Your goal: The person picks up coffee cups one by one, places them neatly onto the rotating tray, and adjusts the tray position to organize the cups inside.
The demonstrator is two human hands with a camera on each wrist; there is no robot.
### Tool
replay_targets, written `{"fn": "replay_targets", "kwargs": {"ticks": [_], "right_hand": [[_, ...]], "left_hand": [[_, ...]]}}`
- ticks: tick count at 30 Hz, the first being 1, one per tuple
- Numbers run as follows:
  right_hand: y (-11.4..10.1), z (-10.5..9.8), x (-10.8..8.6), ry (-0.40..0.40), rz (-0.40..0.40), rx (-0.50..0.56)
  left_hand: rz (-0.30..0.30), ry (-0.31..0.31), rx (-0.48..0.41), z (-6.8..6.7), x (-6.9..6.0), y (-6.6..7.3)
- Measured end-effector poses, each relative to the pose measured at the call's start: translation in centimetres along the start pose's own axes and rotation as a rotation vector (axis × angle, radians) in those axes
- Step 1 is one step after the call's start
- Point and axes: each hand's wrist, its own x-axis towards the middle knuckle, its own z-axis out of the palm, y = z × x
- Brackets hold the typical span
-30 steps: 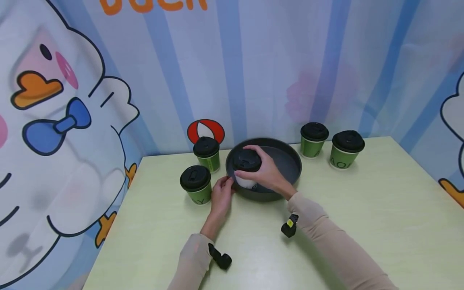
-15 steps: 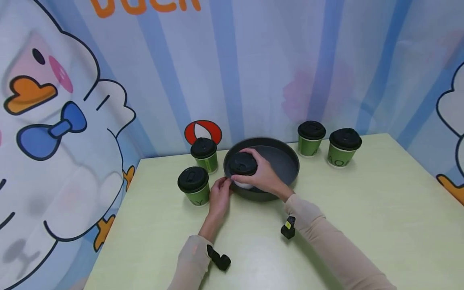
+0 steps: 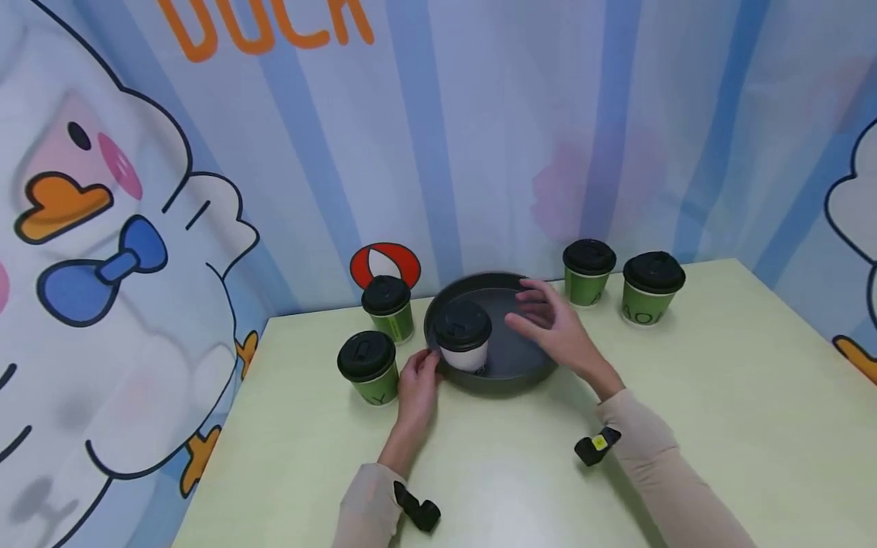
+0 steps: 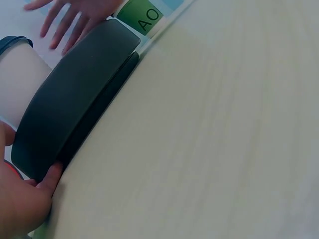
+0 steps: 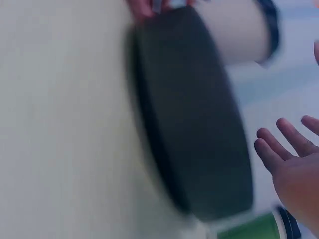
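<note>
A round dark grey pan [image 3: 507, 384] lies on the table, with a white paper cup [image 3: 466, 358] under a black lid standing upright inside its left part. At the pan's front left edge, my left hand [image 3: 418, 388] grips the wall; in the left wrist view its thumb and a finger [image 4: 54, 174] hold the pan [image 4: 75, 94] from both sides. My right hand [image 3: 565, 331] hovers over the pan's right side, fingers spread, holding nothing. The right wrist view shows that hand [image 5: 299, 174] apart from the blurred pan [image 5: 194, 114].
Two green lidded cups stand left of the pan, one nearer [image 3: 370, 369] and one behind [image 3: 388, 304]. Two more, a back one [image 3: 588, 274] and an outer one [image 3: 651, 289], stand to its right. A printed cloth backdrop [image 3: 479, 152] rises behind the table.
My right hand has let go of the white cup's lid and moved right, its fingers spreading. The cup stays in the pan. My left hand keeps its grip on the pan's edge.
</note>
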Motion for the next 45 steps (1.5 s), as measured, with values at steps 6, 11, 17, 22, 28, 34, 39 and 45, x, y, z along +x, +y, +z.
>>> {"fn": "replay_targets", "kwargs": {"ticks": [6, 11, 17, 22, 28, 34, 39, 45], "right_hand": [[1.3, -4.0, -1.6, 0.099, 0.130, -0.165], [3.1, -4.2, -2.0, 0.139, 0.122, -0.201], [6.3, -3.1, -3.8, 0.075, 0.197, -0.148], [6.9, -2.7, -4.4, 0.051, 0.246, -0.127], [7.2, -2.5, -4.6, 0.036, 0.293, -0.139], [6.9, -2.8, -3.9, 0.046, 0.315, -0.086], [6.5, -3.2, -2.7, 0.086, 0.381, 0.030], [6.1, -3.7, -1.5, 0.121, 0.418, 0.018]], "left_hand": [[0.000, 0.004, 0.004, -0.5, 0.0, 0.0], [0.005, -0.003, 0.009, -0.8, 0.0, -0.2], [-0.012, -0.017, 0.038, -0.8, -0.8, -0.8], [-0.012, -0.023, 0.031, -0.8, -1.3, -1.0], [-0.023, -0.013, 0.039, -1.0, -1.5, -1.3], [-0.015, 0.000, 0.052, -0.7, -0.9, -1.3], [0.013, -0.003, 0.041, -0.3, -0.2, -0.6], [0.022, -0.013, 0.022, 0.2, 0.5, 0.3]]}}
